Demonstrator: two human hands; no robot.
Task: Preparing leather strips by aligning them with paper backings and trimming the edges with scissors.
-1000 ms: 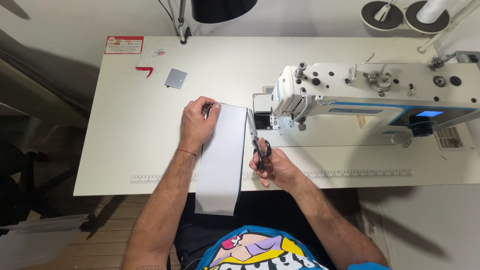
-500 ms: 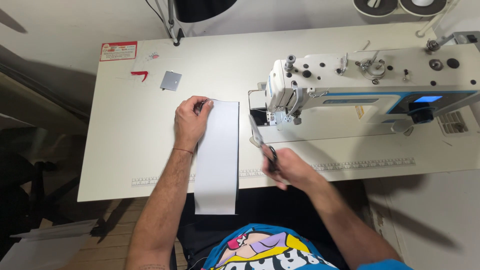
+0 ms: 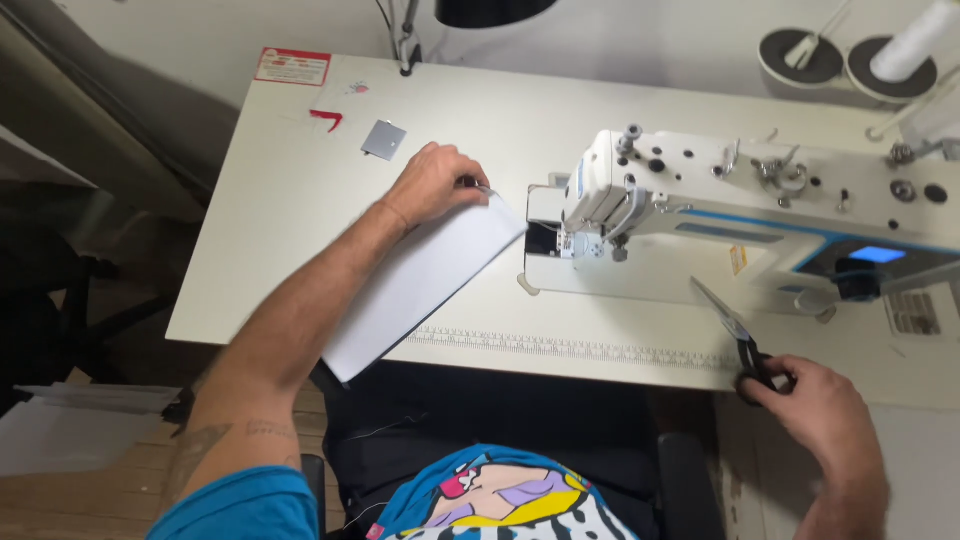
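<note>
We see the left hand [image 3: 432, 183] resting palm down on the far end of a long white strip of cloth [image 3: 420, 285], fingers curled over its top edge. The cloth lies slanted on the white desk [image 3: 280, 220], its near end hanging over the front edge, its far corner just beside the white sewing machine [image 3: 720, 215]. The right hand [image 3: 825, 410] sits at the desk's front right, fingers closed through the handles of black scissors [image 3: 740, 335], whose blades point up toward the machine. A small grey square [image 3: 384, 140] lies beyond the left hand.
</note>
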